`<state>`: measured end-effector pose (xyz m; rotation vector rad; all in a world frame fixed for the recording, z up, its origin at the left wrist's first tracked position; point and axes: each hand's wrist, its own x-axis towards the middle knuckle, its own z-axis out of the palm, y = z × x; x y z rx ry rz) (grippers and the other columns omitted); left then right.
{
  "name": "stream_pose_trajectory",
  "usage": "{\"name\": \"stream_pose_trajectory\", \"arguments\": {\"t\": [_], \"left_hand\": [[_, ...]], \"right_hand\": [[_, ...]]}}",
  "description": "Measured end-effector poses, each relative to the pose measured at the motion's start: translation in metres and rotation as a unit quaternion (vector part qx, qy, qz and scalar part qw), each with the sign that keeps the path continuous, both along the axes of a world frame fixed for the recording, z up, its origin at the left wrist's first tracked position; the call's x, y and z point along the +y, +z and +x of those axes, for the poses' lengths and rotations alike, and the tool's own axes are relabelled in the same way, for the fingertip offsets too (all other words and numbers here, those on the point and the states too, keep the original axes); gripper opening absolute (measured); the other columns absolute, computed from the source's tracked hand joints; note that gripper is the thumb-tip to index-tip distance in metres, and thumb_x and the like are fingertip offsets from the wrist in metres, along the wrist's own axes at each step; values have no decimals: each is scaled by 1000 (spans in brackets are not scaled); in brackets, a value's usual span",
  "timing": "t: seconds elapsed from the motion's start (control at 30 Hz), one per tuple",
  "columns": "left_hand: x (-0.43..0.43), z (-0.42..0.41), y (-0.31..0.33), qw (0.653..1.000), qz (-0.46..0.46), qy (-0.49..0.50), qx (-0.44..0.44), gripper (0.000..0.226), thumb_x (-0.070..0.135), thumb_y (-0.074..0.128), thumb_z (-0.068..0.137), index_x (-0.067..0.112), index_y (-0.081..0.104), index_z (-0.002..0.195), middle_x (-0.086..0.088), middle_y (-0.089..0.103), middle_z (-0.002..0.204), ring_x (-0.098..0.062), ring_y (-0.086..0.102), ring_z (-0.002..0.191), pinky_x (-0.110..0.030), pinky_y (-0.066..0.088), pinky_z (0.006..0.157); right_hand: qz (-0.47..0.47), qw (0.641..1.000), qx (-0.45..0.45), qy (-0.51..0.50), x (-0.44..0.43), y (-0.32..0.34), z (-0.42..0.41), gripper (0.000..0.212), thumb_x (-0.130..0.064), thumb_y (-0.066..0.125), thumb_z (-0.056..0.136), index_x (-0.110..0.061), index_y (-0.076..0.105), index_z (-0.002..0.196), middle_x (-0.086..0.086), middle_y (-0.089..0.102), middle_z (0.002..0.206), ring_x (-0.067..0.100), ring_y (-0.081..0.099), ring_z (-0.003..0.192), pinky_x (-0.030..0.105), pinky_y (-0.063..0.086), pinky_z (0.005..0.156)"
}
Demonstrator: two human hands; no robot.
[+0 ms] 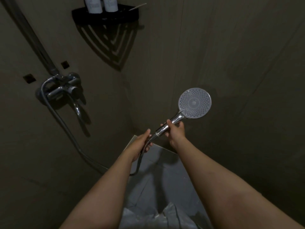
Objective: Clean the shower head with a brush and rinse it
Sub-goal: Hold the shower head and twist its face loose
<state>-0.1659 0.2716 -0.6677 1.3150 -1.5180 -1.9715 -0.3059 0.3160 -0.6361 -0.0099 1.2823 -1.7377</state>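
Right hand [175, 131] is wrapped round the chrome handle of the shower head [194, 103], whose face sits just past its fingers, up and away. Left hand [143, 142] pinches the hose [72, 138] right behind, along the same diagonal. No brush in view.

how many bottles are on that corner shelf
2, side by side on the black corner shelf at the top of the view: one bottle on the left, the other bottle just to its right. Their tops are cut off by the frame; more could sit behind.
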Motion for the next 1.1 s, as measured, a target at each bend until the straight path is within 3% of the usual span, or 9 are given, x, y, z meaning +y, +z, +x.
{"name": "stream_pose_trajectory", "arguments": {"t": [0.1, 0.3, 0.57, 0.67, 0.73, 0.8, 0.87, 1.0, 1.1], "left_hand": [[2, 2, -3, 999, -47, -1, 1, 9, 24, 64, 88, 16, 62, 92, 0, 53, 67, -8, 38, 51, -19, 30, 49], [3, -1, -8, 998, -60, 9, 8, 5, 19, 59, 91, 16, 63, 90, 3, 48, 65, -7, 35, 53, -18, 28, 50], [4, -8, 1, 999, -20, 0, -29, 43, 41, 36, 99, 15, 61, 76, 11, 37, 46, -9, 29, 47, -23, 25, 50], [3, -10, 3, 1000, -12, -8, -27, 48, 43, 32, 100, 14, 61, 76, 8, 42, 48, -8, 31, 42, -24, 26, 48], [3, -10, 6, 1000, -9, -10, -11, 41, 44, 38, 98, 13, 64, 87, 3, 49, 57, -6, 32, 37, -24, 26, 47], [3, -9, 7, 1000, -15, -24, -4, 28, 43, 48, 95, 18, 61, 95, 1, 54, 67, -5, 32, 36, -22, 27, 46], [3, -8, 7, 999, -31, -28, -1, 19, 38, 53, 93, 21, 59, 94, 1, 54, 71, -3, 31, 34, -19, 30, 43], [3, -7, 9, 999, -30, -14, 13, 10, 33, 60, 89, 23, 61, 93, 3, 51, 68, -2, 31, 35, -18, 29, 42], [3, -7, 8, 999, -36, -22, 4, 13, 34, 55, 93, 22, 61, 89, 3, 49, 67, -3, 31, 35, -18, 28, 42]], "right_hand": [[-8, 1000, -4, -6, -1, 1, 0, 47, -1, 54, 92, -10, 35, 134, 4, 59, 92, 19, 64, 73, 42, 52, 84], [-11, 1000, -14, -9, 2, 4, -2, 47, -1, 53, 92, -10, 35, 135, 10, 60, 104, 18, 64, 74, 39, 51, 82], [-22, 1000, -4, 0, 0, 8, -7, 47, -1, 53, 92, -11, 36, 134, 10, 59, 105, 19, 63, 75, 42, 51, 86], [-28, 1000, 1, 5, 0, 11, -7, 46, -2, 54, 92, -12, 37, 133, 8, 60, 102, 26, 66, 87, 43, 52, 89], [-25, 1000, 6, 6, 1, 12, -9, 45, -2, 54, 92, -12, 37, 133, 11, 59, 106, 32, 64, 100, 44, 52, 91], [-22, 1000, 6, 7, 0, 13, -11, 45, -2, 53, 92, -10, 37, 133, 11, 59, 103, 30, 65, 93, 44, 53, 88], [-20, 1000, 0, 5, 0, 13, -12, 47, -3, 54, 92, -10, 36, 135, 10, 59, 104, 23, 65, 81, 42, 54, 83], [-21, 999, -30, -8, 0, 11, -13, 50, -3, 54, 92, -12, 35, 138, 7, 61, 94, 32, 65, 99, 45, 51, 93], [-23, 999, -26, -4, 1, 13, -14, 53, -2, 54, 92, -13, 33, 139, 5, 60, 91, 26, 65, 87, 45, 51, 92]]}}
